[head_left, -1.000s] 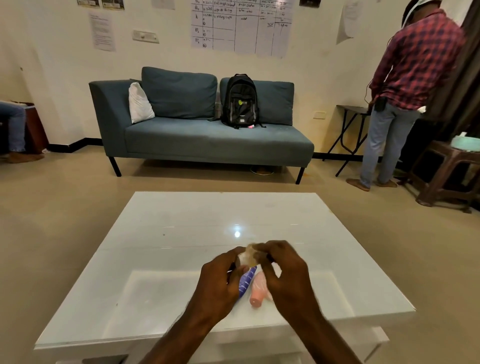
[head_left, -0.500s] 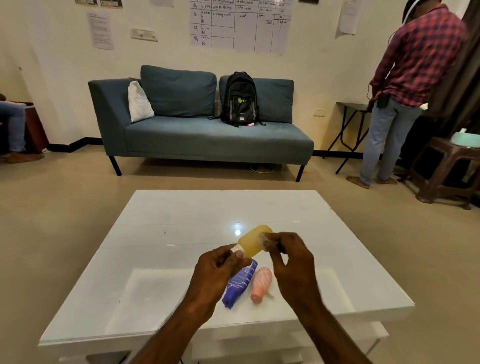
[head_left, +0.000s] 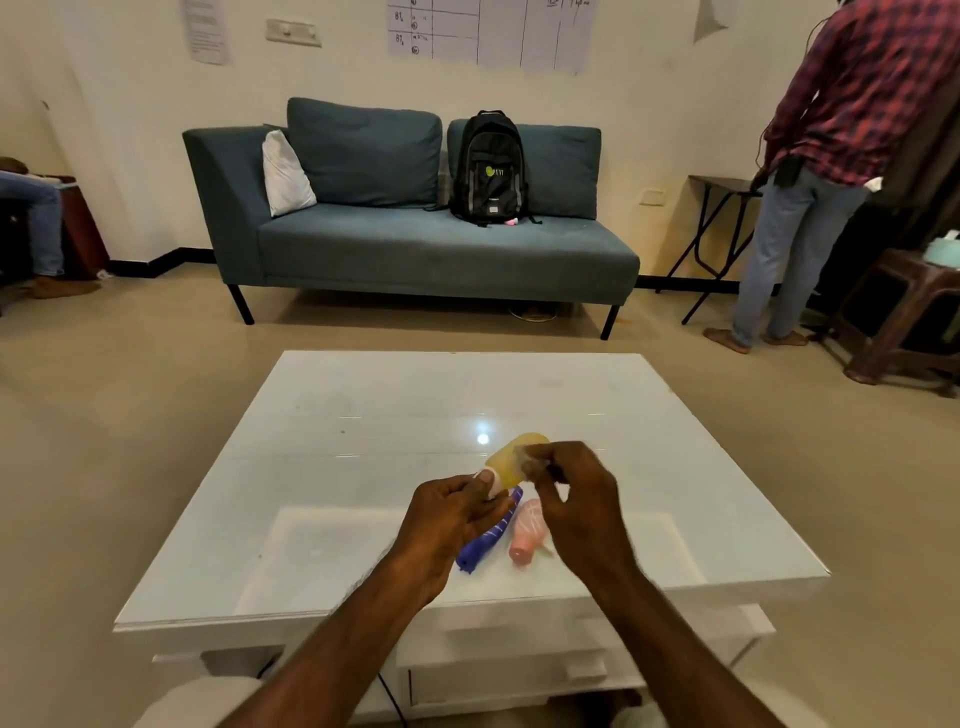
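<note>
A small yellow bottle (head_left: 511, 457) with a white cap is held above the white glossy table (head_left: 363, 431), tilted with its cap toward me. My left hand (head_left: 452, 512) pinches the cap end. My right hand (head_left: 571, 493) pinches a thin clear wrapper at the bottle's far end. Below the hands, a blue bottle (head_left: 485, 543) and a pink bottle (head_left: 525, 532) lie side by side on the table, partly hidden by my hands.
A blue-grey sofa (head_left: 415, 244) with a black backpack (head_left: 489, 169) stands beyond the table. A person in a checked shirt (head_left: 841, 104) stands at the right by a folding table and a brown stool (head_left: 904, 317). Another person's legs (head_left: 36, 223) show at far left.
The yellow bottle, first bunched between both hands, now sticks out beyond them. My hands have moved slightly apart, which uncovers more of the blue and pink bottles. The view has moved closer.
</note>
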